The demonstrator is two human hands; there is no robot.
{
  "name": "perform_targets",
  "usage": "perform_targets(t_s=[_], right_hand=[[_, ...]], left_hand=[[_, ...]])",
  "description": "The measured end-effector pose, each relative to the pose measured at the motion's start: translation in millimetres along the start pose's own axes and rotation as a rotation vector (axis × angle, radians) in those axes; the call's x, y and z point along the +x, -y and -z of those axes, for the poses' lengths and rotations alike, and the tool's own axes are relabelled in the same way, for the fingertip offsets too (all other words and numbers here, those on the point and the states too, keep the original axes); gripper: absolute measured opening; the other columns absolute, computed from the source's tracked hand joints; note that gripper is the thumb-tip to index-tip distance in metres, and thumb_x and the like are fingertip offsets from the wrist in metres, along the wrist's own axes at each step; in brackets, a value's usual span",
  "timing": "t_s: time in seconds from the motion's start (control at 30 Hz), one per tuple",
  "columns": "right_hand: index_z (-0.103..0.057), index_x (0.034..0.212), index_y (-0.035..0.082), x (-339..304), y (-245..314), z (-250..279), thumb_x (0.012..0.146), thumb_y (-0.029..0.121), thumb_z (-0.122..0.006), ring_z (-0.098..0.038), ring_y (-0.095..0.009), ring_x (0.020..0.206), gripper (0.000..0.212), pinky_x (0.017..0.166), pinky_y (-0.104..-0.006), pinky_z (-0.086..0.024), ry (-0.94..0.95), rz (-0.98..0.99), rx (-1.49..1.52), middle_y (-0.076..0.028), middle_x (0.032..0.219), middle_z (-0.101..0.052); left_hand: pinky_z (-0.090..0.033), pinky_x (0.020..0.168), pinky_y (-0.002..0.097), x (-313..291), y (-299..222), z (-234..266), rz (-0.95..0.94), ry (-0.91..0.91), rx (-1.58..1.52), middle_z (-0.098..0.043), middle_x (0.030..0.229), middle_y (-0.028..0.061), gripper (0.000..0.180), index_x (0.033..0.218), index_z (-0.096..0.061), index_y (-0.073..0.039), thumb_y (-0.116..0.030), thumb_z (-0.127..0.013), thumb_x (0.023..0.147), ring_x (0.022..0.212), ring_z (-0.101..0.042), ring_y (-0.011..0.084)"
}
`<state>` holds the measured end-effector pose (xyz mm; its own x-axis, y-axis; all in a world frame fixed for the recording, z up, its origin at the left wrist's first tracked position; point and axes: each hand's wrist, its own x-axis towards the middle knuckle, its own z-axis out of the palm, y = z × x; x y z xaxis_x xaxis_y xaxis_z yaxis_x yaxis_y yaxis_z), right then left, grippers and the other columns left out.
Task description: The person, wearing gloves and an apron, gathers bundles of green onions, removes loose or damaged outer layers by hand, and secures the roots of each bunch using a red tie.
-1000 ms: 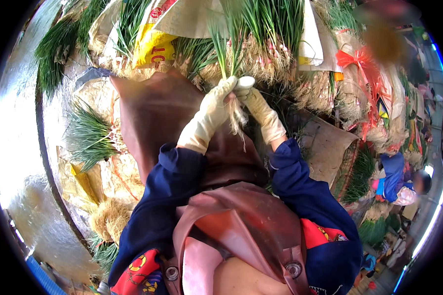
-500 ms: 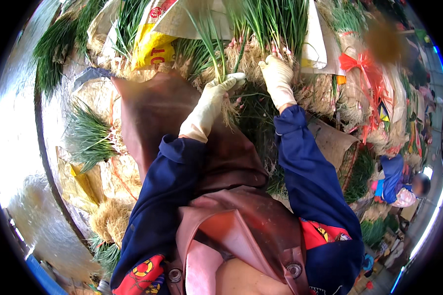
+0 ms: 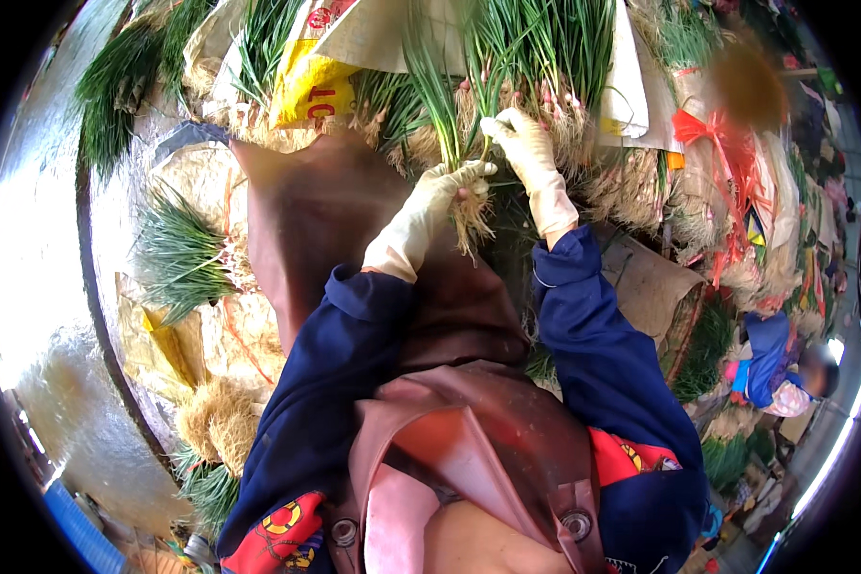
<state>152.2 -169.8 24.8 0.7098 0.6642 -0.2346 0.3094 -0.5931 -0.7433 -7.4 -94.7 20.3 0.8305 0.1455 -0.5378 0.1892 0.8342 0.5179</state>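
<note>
Both my hands wear off-white gloves. My left hand [image 3: 419, 212] is closed around a small bunch of spring onions [image 3: 440, 115], green leaves up, with the pale roots [image 3: 472, 225] hanging below the fingers. Just to its right, my right hand [image 3: 529, 158] has thumb and forefinger pinched together at the stem of another spring onion [image 3: 489, 100]. Directly beyond lies a large pile of spring onions [image 3: 564, 48] with pinkish bulbs and long stringy roots. The fingers partly hide the stems they grip.
A brown apron [image 3: 335, 210] covers my lap. On the left lies a tied-looking bundle of spring onions [image 3: 184, 256] on sacking. A yellow and white sack [image 3: 306, 81] is at the far side, and red plastic ties [image 3: 717, 167] hang at the right. Another person [image 3: 775, 359] sits at far right.
The bunch in my left hand looks thicker. My right hand has come back from the pile toward the left hand and now pinches a stem. The view has shifted slightly.
</note>
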Motion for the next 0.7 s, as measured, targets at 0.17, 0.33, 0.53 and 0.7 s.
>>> perform_targets(t_s=[0.17,0.33,0.53,0.7], right_hand=[[-0.055,0.086,0.007,-18,-39,32,0.087,0.033,-0.057,-0.057,-0.03,0.069,0.026,0.065,-0.0411,-0.046,-0.255,0.205,-0.468,-0.013,0.076,-0.057],[-0.064,0.088,0.009,-40,-61,43,0.078,0.049,-0.062,-0.064,-0.031,0.076,0.041,0.07,-0.0414,-0.048,0.328,-0.048,-0.666,-0.011,0.082,-0.066],[-0.064,0.091,0.015,40,2,30,0.088,0.051,-0.046,-0.064,-0.024,0.07,0.04,0.066,-0.0385,-0.047,-0.061,-0.129,-0.813,-0.006,0.073,-0.065],[-0.063,0.088,0.02,-2,40,41,0.088,0.048,-0.05,-0.061,-0.02,0.058,0.031,0.057,-0.0364,-0.047,-0.239,0.056,-0.634,-0.002,0.068,-0.064]], left_hand=[[-0.051,0.078,0.035,-9,7,35,0.018,0.379,-0.26,-0.061,0.084,0.0119,0.028,0.109,-0.057,0.005,-0.016,-0.054,0.091,0.087,-0.062,0.0228],[-0.049,0.086,0.0424,-32,-10,21,-0.162,0.173,-0.371,-0.063,0.088,0.011,0.027,0.107,-0.057,0.001,-0.019,-0.057,0.09,0.091,-0.062,0.026],[-0.052,0.081,0.0384,-11,-7,13,-0.112,-0.02,-0.408,-0.064,0.091,0.0083,0.026,0.107,-0.059,0.001,-0.018,-0.058,0.089,0.084,-0.062,0.0212],[-0.05,0.079,0.0286,5,-21,13,-0.28,-0.027,-0.184,-0.063,0.105,0.0095,0.038,0.121,-0.051,0.004,-0.017,-0.058,0.089,0.089,-0.061,0.0162]])
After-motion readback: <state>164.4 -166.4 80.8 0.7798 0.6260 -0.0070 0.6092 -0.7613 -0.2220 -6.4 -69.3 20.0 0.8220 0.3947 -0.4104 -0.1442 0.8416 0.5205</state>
